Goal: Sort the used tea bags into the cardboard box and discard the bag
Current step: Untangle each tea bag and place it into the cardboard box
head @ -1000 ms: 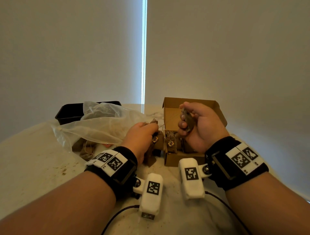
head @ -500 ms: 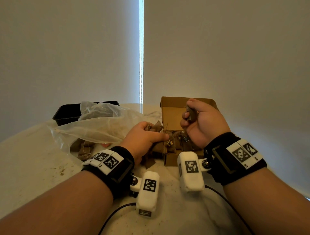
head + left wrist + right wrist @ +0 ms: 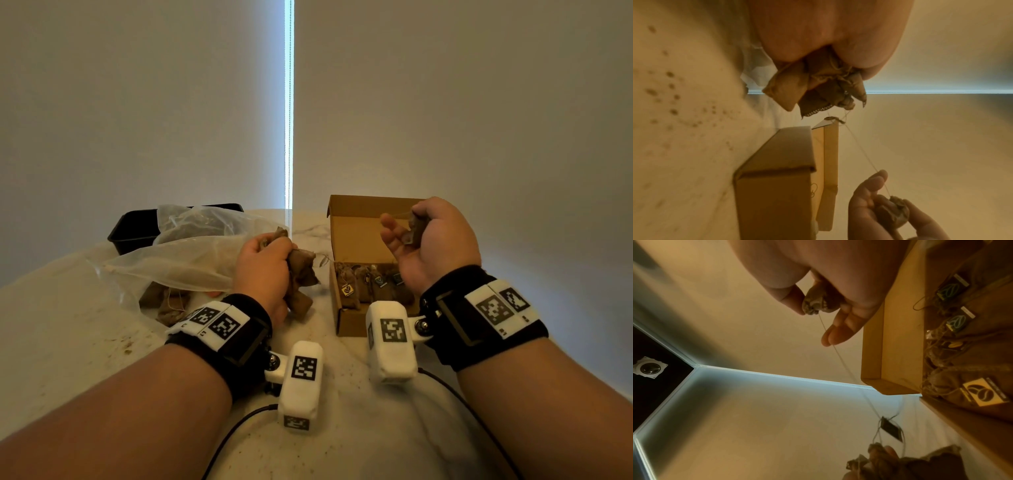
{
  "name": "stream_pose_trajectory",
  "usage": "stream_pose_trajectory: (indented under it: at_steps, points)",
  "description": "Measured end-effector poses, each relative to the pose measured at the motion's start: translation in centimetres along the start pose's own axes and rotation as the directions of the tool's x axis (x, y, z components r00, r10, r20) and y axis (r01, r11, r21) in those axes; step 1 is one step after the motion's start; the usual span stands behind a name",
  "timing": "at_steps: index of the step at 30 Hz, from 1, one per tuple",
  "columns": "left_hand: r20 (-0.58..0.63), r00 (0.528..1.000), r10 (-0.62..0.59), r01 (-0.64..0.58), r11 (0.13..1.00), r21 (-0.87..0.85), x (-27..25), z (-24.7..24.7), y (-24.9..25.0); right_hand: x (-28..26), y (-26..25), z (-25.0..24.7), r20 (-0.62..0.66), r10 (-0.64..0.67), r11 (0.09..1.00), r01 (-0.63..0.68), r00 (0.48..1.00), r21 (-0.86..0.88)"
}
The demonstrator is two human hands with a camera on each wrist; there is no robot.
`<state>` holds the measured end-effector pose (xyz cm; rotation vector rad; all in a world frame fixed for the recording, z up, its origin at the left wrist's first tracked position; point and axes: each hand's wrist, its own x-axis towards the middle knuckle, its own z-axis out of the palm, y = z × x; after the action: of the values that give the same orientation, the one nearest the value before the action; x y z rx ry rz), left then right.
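Note:
My left hand [image 3: 263,270] grips a clump of brown used tea bags [image 3: 301,274] just left of the cardboard box [image 3: 346,322]. The same clump [image 3: 818,87] bulges out of the fist in the left wrist view. Above the open box my right hand [image 3: 428,240] pinches a single tea bag [image 3: 416,228] between thumb and fingers. A taut string [image 3: 863,152] runs from that bag [image 3: 816,305] to the clump, with a tag [image 3: 891,429] hanging on it. Several tea bags [image 3: 370,284] lie in a row inside the box. The clear plastic bag [image 3: 178,260] lies left, with tea bags [image 3: 168,301] in it.
A black tray [image 3: 137,229] stands behind the plastic bag at the back left. The box lid [image 3: 359,222] stands up behind the box. The marble table [image 3: 68,342] is speckled with tea crumbs on the left. A plain wall is close behind everything.
My right hand has lifted its tea bag up and to the right, away from the left hand. The left hand pulled its clump back left, and the string between them has drawn tight.

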<state>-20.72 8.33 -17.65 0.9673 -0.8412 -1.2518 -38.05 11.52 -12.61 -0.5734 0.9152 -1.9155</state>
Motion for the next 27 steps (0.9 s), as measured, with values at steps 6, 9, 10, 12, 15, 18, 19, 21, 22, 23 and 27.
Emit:
stream_pose_trajectory:
  at_steps: [6, 9, 10, 12, 15, 18, 19, 21, 22, 23, 27]
  points:
    - [-0.009, 0.997, 0.071, -0.07, 0.994, 0.08, 0.2, 0.0, -0.2, -0.5, -0.3, 0.1, 0.045, -0.01, 0.999, 0.008, 0.999, 0.049]
    - [0.065, 0.991, 0.12, -0.13, 0.976, 0.174, 0.2, 0.0, -0.3, -0.9, -0.5, 0.3, 0.097, -0.033, 0.995, 0.023, 0.995, 0.099]
    - [0.083, 0.988, 0.131, -0.145, 0.97, 0.193, 0.1, 0.0, -0.4, -1.0, -0.7, 0.3, 0.12, -0.044, 0.99, 0.028, 0.992, 0.135]
    - [0.082, 0.983, 0.162, -0.178, 0.95, 0.256, 0.0, 0.1, -0.5, -1.3, -1.1, 0.5, 0.172, -0.063, 0.975, 0.024, 0.983, 0.219]
    - [0.017, 0.984, 0.178, -0.175, 0.937, 0.303, 0.0, 0.1, -0.6, -1.5, -1.4, 0.5, 0.236, -0.091, 0.961, 0.023, 0.968, 0.276]
    - [-0.027, 0.989, 0.149, -0.134, 0.946, 0.296, 0.0, 0.0, -0.5, -1.7, -1.3, 0.5, 0.261, -0.108, 0.962, 0.034, 0.959, 0.272]
    - [-0.015, 0.989, 0.148, -0.136, 0.943, 0.303, -0.1, 0.0, -0.4, -1.7, -1.3, 0.5, 0.267, -0.108, 0.962, 0.033, 0.957, 0.273]
    - [0.056, 0.984, 0.168, -0.177, 0.923, 0.341, -0.2, 0.0, -0.3, -1.7, -1.3, 0.5, 0.286, -0.098, 0.965, 0.021, 0.953, 0.261]
    - [0.105, 0.977, 0.187, -0.213, 0.905, 0.368, -0.3, 0.1, -0.3, -1.6, -1.3, 0.5, 0.301, -0.089, 0.969, 0.012, 0.95, 0.248]
    - [0.156, 0.966, 0.206, -0.252, 0.885, 0.39, -0.4, 0.2, -0.2, -1.6, -1.3, 0.5, 0.319, -0.078, 0.972, 0.001, 0.944, 0.236]
    - [0.363, 0.912, 0.194, -0.351, 0.827, 0.44, -1.0, 0.6, -0.1, -1.6, -0.8, 0.6, 0.387, -0.051, 0.977, -0.035, 0.92, 0.212]
